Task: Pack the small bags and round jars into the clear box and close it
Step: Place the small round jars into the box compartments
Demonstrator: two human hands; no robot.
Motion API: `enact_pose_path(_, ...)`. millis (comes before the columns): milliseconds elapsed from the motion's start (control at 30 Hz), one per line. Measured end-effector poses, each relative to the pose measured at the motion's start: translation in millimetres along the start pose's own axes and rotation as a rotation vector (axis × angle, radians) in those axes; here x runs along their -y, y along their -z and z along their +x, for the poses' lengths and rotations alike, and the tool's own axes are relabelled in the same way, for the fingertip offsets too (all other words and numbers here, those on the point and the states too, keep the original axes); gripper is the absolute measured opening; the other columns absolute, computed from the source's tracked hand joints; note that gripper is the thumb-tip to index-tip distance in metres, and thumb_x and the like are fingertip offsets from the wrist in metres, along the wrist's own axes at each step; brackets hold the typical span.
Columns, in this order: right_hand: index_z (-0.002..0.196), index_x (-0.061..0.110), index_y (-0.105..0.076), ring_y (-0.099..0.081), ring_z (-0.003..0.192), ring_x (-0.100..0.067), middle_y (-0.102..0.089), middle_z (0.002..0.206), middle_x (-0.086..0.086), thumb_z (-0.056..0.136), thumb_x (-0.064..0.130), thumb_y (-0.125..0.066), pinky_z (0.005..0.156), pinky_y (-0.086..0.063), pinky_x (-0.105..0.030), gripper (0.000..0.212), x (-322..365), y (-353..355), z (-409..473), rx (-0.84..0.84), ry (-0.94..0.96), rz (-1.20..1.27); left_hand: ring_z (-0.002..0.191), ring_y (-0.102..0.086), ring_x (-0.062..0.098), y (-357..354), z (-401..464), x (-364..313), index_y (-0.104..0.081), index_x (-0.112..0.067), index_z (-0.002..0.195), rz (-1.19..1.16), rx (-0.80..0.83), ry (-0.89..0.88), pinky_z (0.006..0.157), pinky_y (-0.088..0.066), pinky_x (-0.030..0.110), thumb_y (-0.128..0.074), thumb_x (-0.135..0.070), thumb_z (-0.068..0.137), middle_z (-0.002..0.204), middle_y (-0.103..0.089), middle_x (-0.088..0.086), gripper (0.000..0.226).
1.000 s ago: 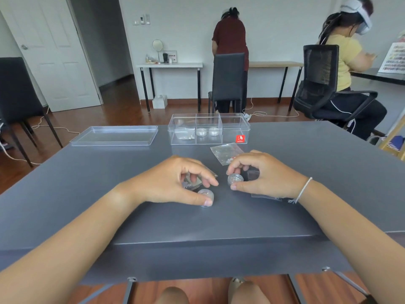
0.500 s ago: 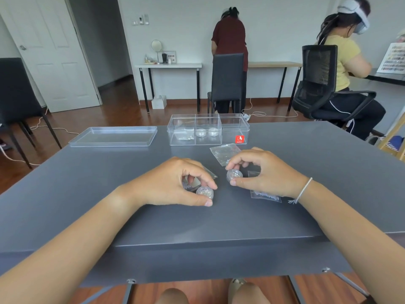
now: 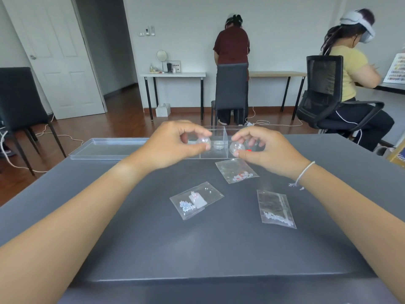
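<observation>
Left jar (image 3: 203,141) pinched between thumb and fingertips of left hand (image 3: 173,145), right jar (image 3: 237,147) pinched likewise by right hand (image 3: 263,151); both raised over the box (image 3: 215,153). Small, round, clear, glinting. Box open, partitioned, one more jar (image 3: 218,145) inside. Lid (image 3: 109,148) flat beside the box, to its left. Three bags (image 3: 196,199) (image 3: 236,171) (image 3: 275,208) of beads loose on the grey table (image 3: 197,249), nearer than the box.

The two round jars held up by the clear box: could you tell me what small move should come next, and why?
Probably lower both into the clear box and let go. The left hand pinches one round jar and the right hand the other jar, both already at the open box, while three small bags still wait on the table.
</observation>
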State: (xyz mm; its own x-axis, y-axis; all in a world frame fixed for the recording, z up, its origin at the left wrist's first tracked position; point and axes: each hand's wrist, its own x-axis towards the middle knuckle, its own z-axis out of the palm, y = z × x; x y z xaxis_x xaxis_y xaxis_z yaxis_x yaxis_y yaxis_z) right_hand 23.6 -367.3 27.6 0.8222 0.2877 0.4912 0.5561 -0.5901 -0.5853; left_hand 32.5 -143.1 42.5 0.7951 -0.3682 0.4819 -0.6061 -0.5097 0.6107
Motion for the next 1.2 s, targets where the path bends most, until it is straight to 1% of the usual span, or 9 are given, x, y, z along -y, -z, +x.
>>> enact_pose_path(133,0.088,0.027,-0.061,-0.047,0.076,-0.011,-0.057,0.083,0.017,0.077,0.022,-0.069,0.066,-0.036,-0.005,0.015,-10.4,-2.8,26.7,-0.133,-0.042,0.052,0.049,-0.049,-0.009,0.1,38.7,11.9,-0.069,-0.027,0.095,-0.016,-0.018,0.098,0.052,-0.033,0.001,-0.071,-0.025,0.075,0.079,-0.064,-0.018,0.02)
enact_pose_path(267,0.086,0.027,-0.059,-0.048,0.075,-0.017,-0.06,0.087,0.009,0.078,0.022,-0.067,0.069,-0.041,-0.019,0.013,-17.9,-6.8,44.7,-0.195,-0.049,0.086,0.051,-0.054,-0.013,-0.6,74.9,24.0,-0.068,-0.025,0.094,0.097,0.12,0.195,0.052,-0.039,0.002,-0.071,-0.025,0.075,0.092,-0.07,-0.006,0.019)
enact_pose_path(533,0.08,0.038,-0.055,-0.051,0.078,-0.016,-0.059,0.085,0.015,0.078,0.023,-0.067,0.059,-0.035,0.001,0.02,-36.4,-15.0,43.5,-0.217,-0.065,0.104,0.067,-0.054,0.001,-5.1,109.2,34.6,-0.07,-0.029,0.091,0.32,0.396,0.28,0.055,-0.041,0.018,-0.071,-0.031,0.073,0.084,-0.065,-0.014,0.018)
enact_pose_path(667,0.079,0.043,-0.052,-0.052,0.079,-0.014,-0.057,0.082,0.021,0.078,0.025,-0.067,0.064,-0.038,-0.005,0.023,-38.3,-13.1,40.2,-0.215,-0.045,0.099,0.09,-0.056,0.01,-12.7,114.1,41.8,-0.069,-0.025,0.092,0.355,0.505,0.325,0.085,-0.042,0.025,-0.071,-0.025,0.074,0.081,-0.06,-0.018,0.018)
enact_pose_path(800,0.082,0.04,-0.054,-0.052,0.079,-0.014,-0.057,0.083,0.022,0.078,0.026,-0.067,0.066,-0.038,-0.009,0.02,-40.2,-12.3,39.6,-0.221,-0.038,0.086,0.094,-0.055,0.014,-16.8,119.4,44.6,-0.07,-0.026,0.08,0.366,0.563,0.36,0.098,-0.041,0.035,-0.075,-0.025,0.07,0.08,-0.061,-0.018,0.011)
enact_pose_path(867,0.084,0.037,-0.055,-0.052,0.079,-0.015,-0.057,0.082,0.021,0.078,0.027,-0.067,0.063,-0.039,-0.003,0.017,-42.1,-11.5,39.6,-0.224,-0.039,0.078,0.099,-0.056,0.017,-16.9,122.7,43.2,-0.07,-0.027,0.075,0.395,0.598,0.375,0.095,-0.044,0.039,-0.076,-0.029,0.068,0.083,-0.063,-0.016,0.01)
enact_pose_path(967,0.088,0.034,-0.056,-0.055,0.081,-0.019,-0.058,0.082,0.02,0.079,0.029,-0.067,0.062,-0.039,-0.004,0.015,-44.6,-11.5,39.1,-0.206,-0.057,0.058,0.102,-0.055,0.02,-17.7,127.3,40.0,-0.069,-0.026,0.076,0.466,0.634,0.391,0.07,-0.046,0.03,-0.076,-0.037,0.066,0.085,-0.062,-0.014,0.016)
enact_pose_path(1067,0.088,0.034,-0.056,-0.057,0.084,-0.022,-0.058,0.082,0.021,0.079,0.03,-0.067,0.065,-0.038,-0.013,0.015,-46.0,-11.5,39.1,-0.206,-0.066,0.046,0.093,-0.052,0.022,-20.8,132.2,43.6,-0.07,-0.022,0.08,0.486,0.662,0.418,0.082,-0.041,0.032,-0.075,-0.038,0.065,0.09,-0.063,-0.003,0.022)
enact_pose_path(1200,0.088,0.035,-0.056,-0.057,0.085,-0.022,-0.058,0.082,0.021,0.078,0.031,-0.067,0.067,-0.04,-0.015,0.015,-46.6,-11.3,38.7,-0.206,-0.067,0.044,0.086,-0.038,0.021,-23.6,133.4,46.4,-0.07,-0.021,0.083,0.5,0.671,0.43,0.074,-0.035,0.03,-0.073,-0.036,0.064,0.09,-0.05,0.003,0.025)
